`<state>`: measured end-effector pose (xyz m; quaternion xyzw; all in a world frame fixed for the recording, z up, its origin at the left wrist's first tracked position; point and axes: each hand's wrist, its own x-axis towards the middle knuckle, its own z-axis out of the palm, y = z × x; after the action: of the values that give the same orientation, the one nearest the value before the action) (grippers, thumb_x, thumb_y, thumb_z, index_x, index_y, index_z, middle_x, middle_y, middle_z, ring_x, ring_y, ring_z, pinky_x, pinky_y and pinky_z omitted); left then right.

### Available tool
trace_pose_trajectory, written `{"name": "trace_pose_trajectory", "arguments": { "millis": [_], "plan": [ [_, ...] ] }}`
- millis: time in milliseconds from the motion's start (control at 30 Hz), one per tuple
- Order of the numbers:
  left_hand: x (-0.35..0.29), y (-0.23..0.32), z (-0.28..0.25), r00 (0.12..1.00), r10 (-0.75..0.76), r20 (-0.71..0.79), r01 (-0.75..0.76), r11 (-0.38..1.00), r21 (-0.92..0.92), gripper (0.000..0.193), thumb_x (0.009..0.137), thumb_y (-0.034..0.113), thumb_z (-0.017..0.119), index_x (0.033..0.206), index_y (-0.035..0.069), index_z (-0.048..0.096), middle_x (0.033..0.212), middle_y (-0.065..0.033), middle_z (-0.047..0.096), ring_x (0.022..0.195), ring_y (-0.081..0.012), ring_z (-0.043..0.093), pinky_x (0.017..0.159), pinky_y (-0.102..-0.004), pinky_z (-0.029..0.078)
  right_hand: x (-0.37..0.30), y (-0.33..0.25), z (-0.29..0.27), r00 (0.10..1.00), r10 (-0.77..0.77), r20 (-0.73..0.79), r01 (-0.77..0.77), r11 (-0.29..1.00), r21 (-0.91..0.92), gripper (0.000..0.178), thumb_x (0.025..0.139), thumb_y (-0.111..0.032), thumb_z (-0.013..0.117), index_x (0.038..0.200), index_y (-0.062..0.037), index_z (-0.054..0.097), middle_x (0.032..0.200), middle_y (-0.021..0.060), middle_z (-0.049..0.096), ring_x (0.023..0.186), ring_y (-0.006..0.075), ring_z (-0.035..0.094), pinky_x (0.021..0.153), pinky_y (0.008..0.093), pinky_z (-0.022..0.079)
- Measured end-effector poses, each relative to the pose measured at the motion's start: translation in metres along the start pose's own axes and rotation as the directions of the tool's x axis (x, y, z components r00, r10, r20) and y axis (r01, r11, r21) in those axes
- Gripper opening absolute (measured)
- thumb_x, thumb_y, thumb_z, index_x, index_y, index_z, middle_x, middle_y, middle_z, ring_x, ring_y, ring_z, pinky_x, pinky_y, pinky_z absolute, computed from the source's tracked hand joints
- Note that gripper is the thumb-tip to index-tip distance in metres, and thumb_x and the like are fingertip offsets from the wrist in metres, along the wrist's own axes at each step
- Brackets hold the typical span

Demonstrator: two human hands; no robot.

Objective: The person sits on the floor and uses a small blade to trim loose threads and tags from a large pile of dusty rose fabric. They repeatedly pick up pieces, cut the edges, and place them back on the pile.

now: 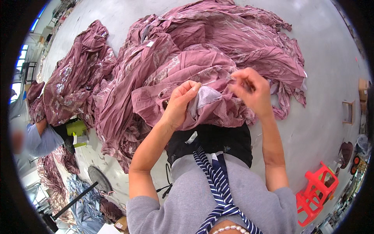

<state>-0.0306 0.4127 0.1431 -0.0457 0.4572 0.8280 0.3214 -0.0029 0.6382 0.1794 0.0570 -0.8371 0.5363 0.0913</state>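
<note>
A mauve patterned garment (pixel 187 70) is spread over my lap and runs into a large heap of the same cloth. My left hand (pixel 181 99) is closed, its thumb and forefinger pinching the edge of a pale lavender piece of fabric (pixel 208 96) on the mauve cloth. To the right, my right hand (pixel 253 91) is raised just over the garment, with its fingers curled in toward the thumb. The fingertips are slightly blurred, and whatever they may hold is too small to make out.
Another person's arm (pixel 43 134) rests by the mauve cloth on the left, near a green stool (pixel 76 128). A round black stand base (pixel 99 178) and light blue cloth (pixel 83 206) are at lower left. Red plastic stools (pixel 319 187) stand at lower right.
</note>
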Motion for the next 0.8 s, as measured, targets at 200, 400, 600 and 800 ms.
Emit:
{"name": "trace_pose_trajectory", "arguments": {
  "millis": [200,400,600,800],
  "plan": [
    [0.002,0.003,0.011,0.998,-0.016,0.061,0.017,1.000,-0.018,0.012,0.096,0.018,0.056,0.092,0.006,0.057,0.085,0.0008,0.062,0.073,-0.0047,0.057,0.066,-0.0197,0.046,0.001,-0.026,0.014,0.888,-0.401,0.226,0.443,0.876,-0.188,0.019,0.069,-0.002,0.076,0.083,-0.0059,0.063,0.074,0.0005,0.055,0.065,0.0086,0.051,0.054,0.0229,0.039],
    [0.001,0.009,0.015,0.995,-0.080,0.060,0.084,0.994,-0.076,0.009,0.095,0.013,0.054,0.096,0.005,0.057,0.088,0.0009,0.062,0.074,-0.0046,0.059,0.067,-0.0188,0.048,-0.001,-0.022,0.005,0.970,0.019,0.242,-0.032,0.998,0.052,0.020,0.071,-0.001,0.073,0.087,-0.0018,0.061,0.075,0.0066,0.059,0.060,0.0146,0.054,0.055,0.0266,0.043],
    [0.003,0.009,0.012,0.984,-0.167,0.053,0.172,0.980,-0.103,0.011,0.094,0.013,0.054,0.097,0.003,0.057,0.089,-0.0017,0.063,0.074,-0.0058,0.060,0.068,-0.0197,0.050,-0.005,-0.021,-0.023,0.989,-0.086,0.124,0.099,0.989,-0.108,0.032,0.081,-0.026,0.071,0.100,-0.0034,0.057,0.073,0.0085,0.059,0.064,0.0183,0.061,0.061,0.0270,0.049],
    [0.003,0.009,0.007,0.981,-0.158,0.109,0.170,0.978,-0.117,0.012,0.093,0.011,0.052,0.100,0.003,0.056,0.090,-0.0028,0.063,0.075,-0.0070,0.061,0.069,-0.0200,0.050,-0.021,-0.016,-0.028,0.978,-0.100,0.184,0.133,0.976,-0.173,0.028,0.079,-0.022,0.073,0.095,-0.0042,0.060,0.074,0.0083,0.060,0.061,0.0193,0.060,0.057,0.0297,0.049]
  ]
}}
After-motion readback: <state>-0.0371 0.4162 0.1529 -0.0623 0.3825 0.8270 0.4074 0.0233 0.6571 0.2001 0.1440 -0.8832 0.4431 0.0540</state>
